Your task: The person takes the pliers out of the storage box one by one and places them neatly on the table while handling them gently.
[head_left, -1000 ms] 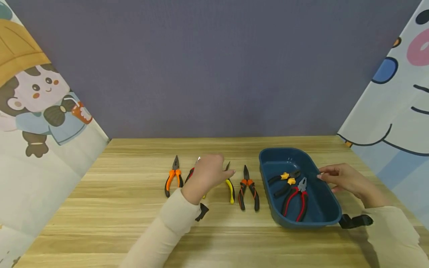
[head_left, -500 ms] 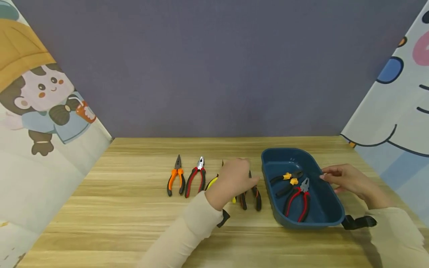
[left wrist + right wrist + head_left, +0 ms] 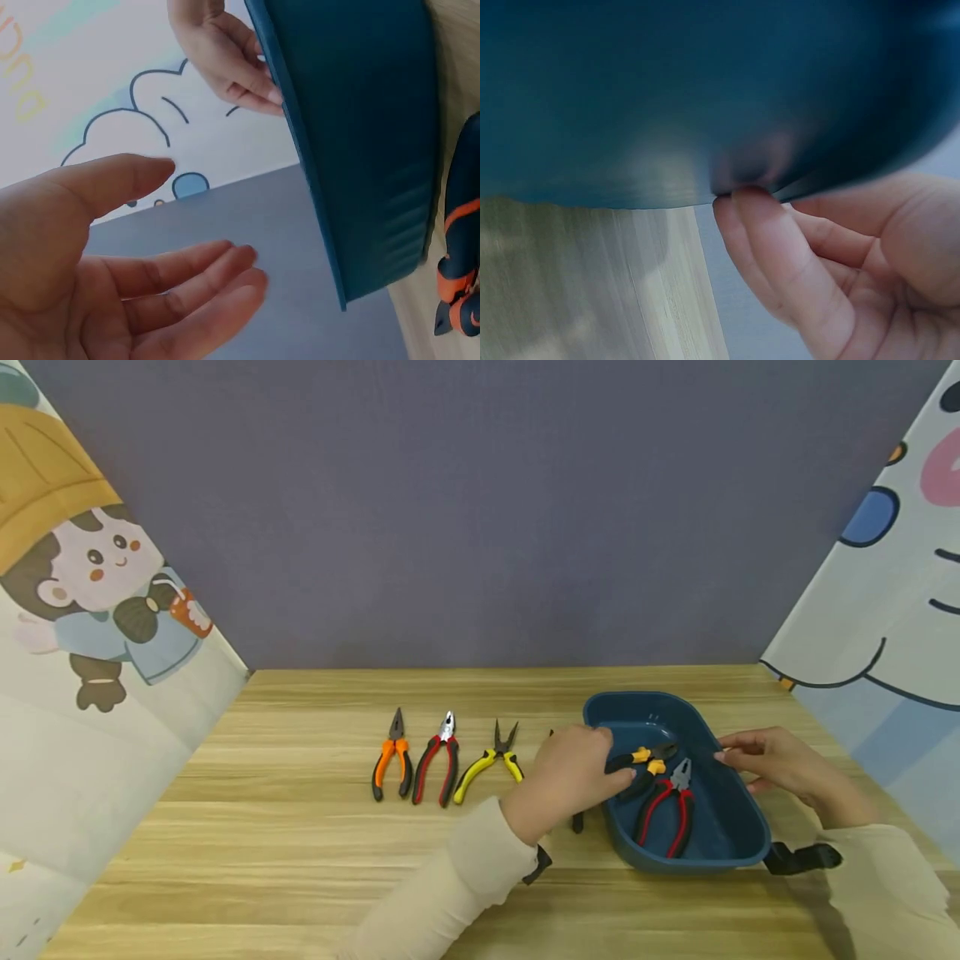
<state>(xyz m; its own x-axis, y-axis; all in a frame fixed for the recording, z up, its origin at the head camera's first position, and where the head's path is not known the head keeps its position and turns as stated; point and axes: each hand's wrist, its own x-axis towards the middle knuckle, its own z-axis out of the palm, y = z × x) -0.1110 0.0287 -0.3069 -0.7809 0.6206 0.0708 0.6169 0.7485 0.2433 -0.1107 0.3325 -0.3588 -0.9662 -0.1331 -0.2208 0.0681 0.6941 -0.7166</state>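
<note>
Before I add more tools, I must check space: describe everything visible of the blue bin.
The blue bin is dark, open-topped, with rounded corners, smooth, plastic-looking walls and a slim rim. It sits upright on the wooden table, toward the right. Inside lie yellow-black pliers and red-black pliers. The right hand holds its right rim; the left hand hides part of the left rim.

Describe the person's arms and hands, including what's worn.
The left sleeve and right sleeve are plain cream, reaching the wrists. A small black piece shows by each cuff. The left hand and right hand are bare, without gloves.
</note>
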